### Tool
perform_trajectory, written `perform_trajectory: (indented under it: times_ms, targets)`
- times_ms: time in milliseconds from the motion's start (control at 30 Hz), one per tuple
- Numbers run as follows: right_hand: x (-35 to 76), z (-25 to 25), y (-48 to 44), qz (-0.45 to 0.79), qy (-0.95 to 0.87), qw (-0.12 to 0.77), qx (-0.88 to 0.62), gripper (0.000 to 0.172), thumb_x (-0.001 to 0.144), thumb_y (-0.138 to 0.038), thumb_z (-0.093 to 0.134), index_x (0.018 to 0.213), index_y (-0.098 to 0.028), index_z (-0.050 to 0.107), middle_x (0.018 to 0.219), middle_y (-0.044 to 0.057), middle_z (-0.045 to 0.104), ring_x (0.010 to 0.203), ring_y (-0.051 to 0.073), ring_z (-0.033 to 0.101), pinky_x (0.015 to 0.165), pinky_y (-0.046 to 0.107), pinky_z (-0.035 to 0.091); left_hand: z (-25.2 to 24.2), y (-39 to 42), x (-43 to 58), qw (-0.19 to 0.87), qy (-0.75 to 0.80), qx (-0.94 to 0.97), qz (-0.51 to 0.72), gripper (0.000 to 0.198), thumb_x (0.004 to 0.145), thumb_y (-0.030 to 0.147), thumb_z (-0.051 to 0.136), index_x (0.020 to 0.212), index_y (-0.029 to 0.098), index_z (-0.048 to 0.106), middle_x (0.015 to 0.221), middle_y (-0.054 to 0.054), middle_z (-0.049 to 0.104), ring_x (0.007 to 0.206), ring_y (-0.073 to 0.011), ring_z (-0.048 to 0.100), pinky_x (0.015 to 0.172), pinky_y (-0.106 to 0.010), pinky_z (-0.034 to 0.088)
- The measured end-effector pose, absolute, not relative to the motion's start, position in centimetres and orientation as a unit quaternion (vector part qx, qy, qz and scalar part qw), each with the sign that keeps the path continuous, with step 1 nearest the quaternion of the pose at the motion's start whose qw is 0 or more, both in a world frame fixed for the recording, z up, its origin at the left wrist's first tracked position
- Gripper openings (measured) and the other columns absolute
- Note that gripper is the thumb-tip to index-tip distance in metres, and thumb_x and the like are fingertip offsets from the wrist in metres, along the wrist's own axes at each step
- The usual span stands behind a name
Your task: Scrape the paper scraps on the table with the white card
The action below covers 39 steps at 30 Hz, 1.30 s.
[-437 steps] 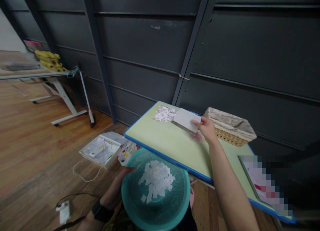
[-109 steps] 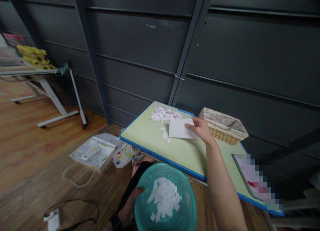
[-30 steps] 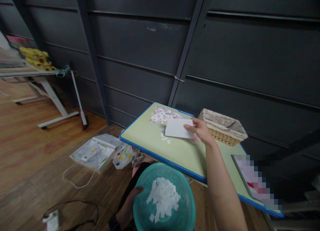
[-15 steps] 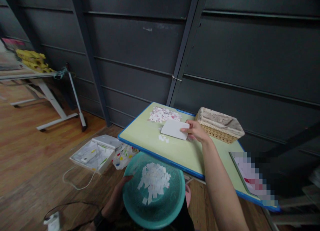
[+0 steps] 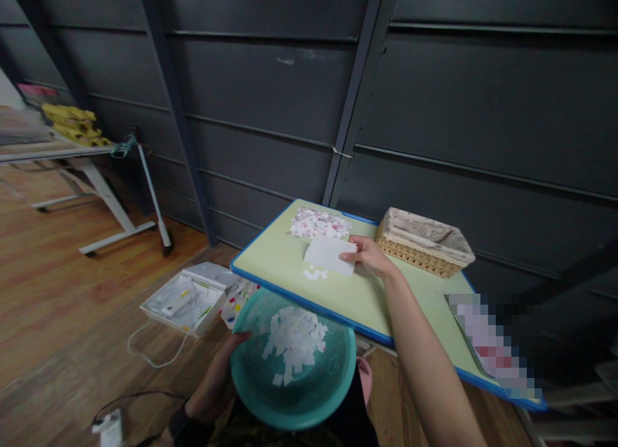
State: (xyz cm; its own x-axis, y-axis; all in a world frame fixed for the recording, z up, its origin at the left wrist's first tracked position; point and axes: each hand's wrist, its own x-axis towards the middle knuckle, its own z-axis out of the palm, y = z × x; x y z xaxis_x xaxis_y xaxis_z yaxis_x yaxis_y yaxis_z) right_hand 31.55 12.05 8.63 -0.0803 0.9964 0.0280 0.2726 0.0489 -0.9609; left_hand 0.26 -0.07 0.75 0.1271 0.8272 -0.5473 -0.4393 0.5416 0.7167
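Observation:
Between the thumb and fingers of my right hand is a white card, held low over the green table. Close to the card's near edge lie a few small white paper scraps. Behind it spreads a heap of pale, pink-flecked paper scraps. My left hand grips the left rim of a teal plastic colander below the table's front edge, its thumb over the rim and its other fingers hidden. Inside the colander rests a mound of white paper pieces.
A wicker basket with a cloth lining stands at the table's back right. Further right is a flat, partly blurred-out item. On the floor at left are an opened white box, cables and a power strip. A dark panelled wall rises behind.
My right hand has moved slightly left and down with the card, which now faces more toward me. The colander in my left hand has shifted slightly up and left.

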Motion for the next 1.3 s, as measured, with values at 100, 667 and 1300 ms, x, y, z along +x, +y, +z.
perform_trajectory:
  times_ms: [100, 667, 1300]
  targets:
    - [31.2, 8.9, 11.9, 0.42, -0.621, 0.396, -0.53, 0.041, 0.049, -0.039, 0.079, 0.062, -0.018, 0.046, 0.056, -0.006, 0.05, 0.05, 0.008, 0.045, 0.047, 0.021, 0.033, 0.9, -0.1, 0.1, 0.728, 0.501, 0.191, 0.427, 0.052, 0.083, 0.023, 0.055, 0.134, 0.009, 0.047, 0.081, -0.007, 0.08, 0.074, -0.0244, 0.074, 0.076, -0.036, 0.057]
    - [27.1, 7.4, 11.4, 0.556, -0.644, 0.313, -0.422, 0.036, 0.053, -0.037, 0.082, 0.065, -0.018, 0.054, 0.057, -0.005, 0.055, 0.05, 0.008, 0.05, 0.044, 0.02, 0.038, 1.5, 0.0, -0.2, 0.734, 0.506, 0.207, 0.403, 0.045, 0.083, 0.025, 0.057, 0.126, 0.011, 0.054, 0.094, -0.01, 0.079, 0.073, -0.0242, 0.074, 0.063, -0.033, 0.058]
    - [32.4, 7.1, 13.6, 0.087, -0.613, 0.467, -0.631, 0.042, 0.074, -0.042, 0.055, 0.105, -0.015, 0.067, 0.064, 0.004, 0.064, 0.057, 0.018, 0.055, 0.055, 0.028, 0.039, 0.6, 0.0, -0.5, 0.734, 0.496, 0.212, 0.413, 0.04, 0.082, 0.025, 0.057, 0.12, 0.01, 0.058, 0.084, -0.006, 0.08, 0.069, -0.0213, 0.073, 0.059, -0.029, 0.056]
